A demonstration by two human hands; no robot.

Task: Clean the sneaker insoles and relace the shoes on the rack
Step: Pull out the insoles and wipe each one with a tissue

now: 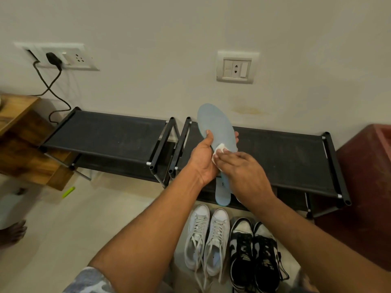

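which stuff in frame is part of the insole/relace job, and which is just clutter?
Job:
- left hand holding the blue insole
- right hand pressing a white wipe on it
- white sneakers
- black-and-white sneakers
- black shoe rack

Lying about:
- plugged-in charger
- green object on the floor
- wooden table
- red-brown cabinet

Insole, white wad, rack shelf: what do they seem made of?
The insole looks like pale blue foam or soft plastic: matte, thin-edged. The white wad is probably tissue or a wipe, crumpled in soft folds. The rack shelf looks like black fabric, dull, stretched between dark tubes, perhaps metal.
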